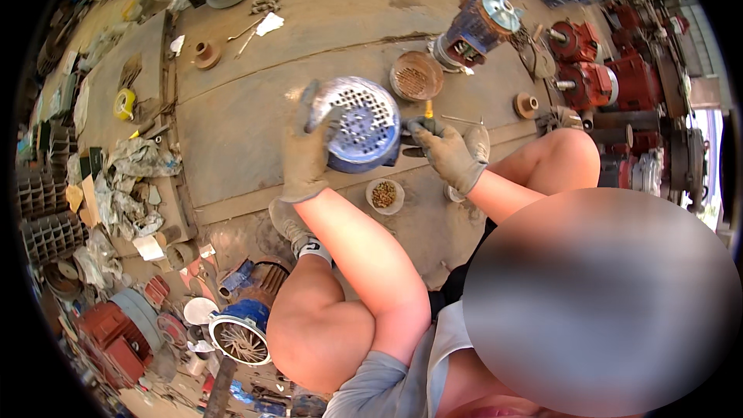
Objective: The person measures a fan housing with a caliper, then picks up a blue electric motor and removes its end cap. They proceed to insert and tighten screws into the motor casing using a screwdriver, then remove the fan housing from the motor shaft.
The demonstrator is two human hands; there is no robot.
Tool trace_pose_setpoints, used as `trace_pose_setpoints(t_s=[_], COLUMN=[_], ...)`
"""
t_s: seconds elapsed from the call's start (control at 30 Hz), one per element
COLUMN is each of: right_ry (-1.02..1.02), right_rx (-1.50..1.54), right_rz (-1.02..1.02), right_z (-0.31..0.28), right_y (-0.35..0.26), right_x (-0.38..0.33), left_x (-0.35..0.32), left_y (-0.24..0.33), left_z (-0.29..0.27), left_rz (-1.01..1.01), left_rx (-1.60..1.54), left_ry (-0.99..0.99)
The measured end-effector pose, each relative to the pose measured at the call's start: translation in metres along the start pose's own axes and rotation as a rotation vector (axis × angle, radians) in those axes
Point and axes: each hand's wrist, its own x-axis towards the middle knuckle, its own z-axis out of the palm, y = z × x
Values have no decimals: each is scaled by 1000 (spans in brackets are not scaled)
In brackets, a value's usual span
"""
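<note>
My left hand (305,156), in a dirty work glove, grips the left rim of a blue motor fan cover (368,153). The cover has a round, perforated face, worn pale and turned up toward me. On its right side is my gloved right hand (450,156), its dark fingertips pinched together close to the cover's edge. What those fingers hold is too small to make out. A short yellow piece (429,109) shows just above them. Below the cover stands a small white bowl (397,207) of small metal parts.
Beyond the cover stand a round rusty pan (416,94) of small pieces and a blue motor (474,31). Red motors (594,85) line the right side. Another blue motor (249,317) lies by my left leg. Crumpled plastic (143,166) and yellow tape (124,104) lie left.
</note>
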Motion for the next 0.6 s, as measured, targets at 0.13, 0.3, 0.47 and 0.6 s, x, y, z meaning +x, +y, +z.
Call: trace_pose_setpoints(t_s=[0.13, 0.3, 0.47, 0.6], right_ry=[-48, -186, -127, -90], right_rx=[-394, -537, -506, -510], right_rz=[110, 109, 51, 6], right_z=[-12, -41, -55, -58], right_y=[11, 67, 80, 67], right_x=[-52, -78, -70, -55], left_x=[4, -12, -33, -58], left_y=[14, 1, -4, -21], left_z=[7, 29, 41, 76], left_rz=[-30, 6, 67, 160], left_rx=[-237, -294, -399, -323], left_ry=[308, 539, 564, 862])
